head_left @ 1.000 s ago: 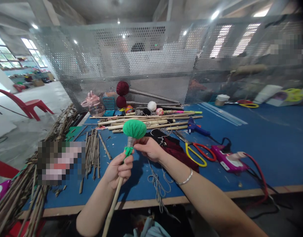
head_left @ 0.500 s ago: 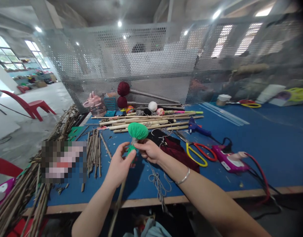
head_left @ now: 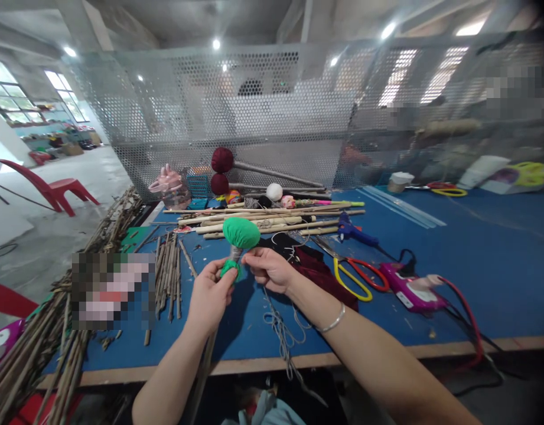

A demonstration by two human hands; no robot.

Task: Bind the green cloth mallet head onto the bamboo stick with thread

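A stick with a green fabric-covered head (head_left: pixel 241 232) stands tilted in front of me, grey cord (head_left: pixel 236 254) wound round its neck. Below the winding, my left hand (head_left: pixel 213 287) is closed round the stick and the gathered green cloth (head_left: pixel 230 270). On the right of the neck, my right hand (head_left: pixel 268 268) is closed in a pinch by the winding, apparently on the cord. Loose grey cord (head_left: pixel 278 330) trails from there down over the table's front edge. The stick's lower shaft (head_left: pixel 205 366) slants down past the table edge.
On the blue table (head_left: pixel 484 260) lie scissors (head_left: pixel 351 277), a blue glue gun (head_left: pixel 358 229), a purple power strip (head_left: pixel 411 286) and dark red cloth (head_left: pixel 320 271). Wooden sticks (head_left: pixel 263 223) lie behind my hands, thin twigs (head_left: pixel 168 274) at left. Two dark red-headed sticks (head_left: pixel 222 160) rest by the perforated screen.
The green head has shifted slightly left and up. My left hand has slid lower, showing more of the grey winding, and my right hand has drawn slightly off the neck.
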